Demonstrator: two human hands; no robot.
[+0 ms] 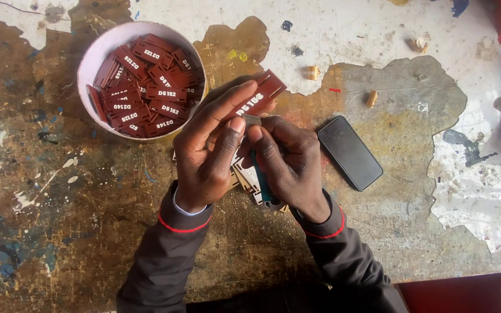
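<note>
I see my left hand (207,148) pinching a dark red tag (260,95) between thumb and forefinger, above the desk (88,232) beside the white bowl (97,49) of like tags; my right hand (288,162) has its fingers pressed on a small grey blade (252,120) at the tag's edge; pale cut pieces (244,174) lie mostly hidden beneath both hands; a black phone (349,152) lies near.

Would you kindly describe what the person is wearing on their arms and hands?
Both hands, the left hand and the right hand, are bare: no gloves, rings or watch show. Each arm wears a dark grey-brown jacket sleeve with a thin red band around the cuff. A pale inner shirt cuff peeks out at the left wrist.
</note>
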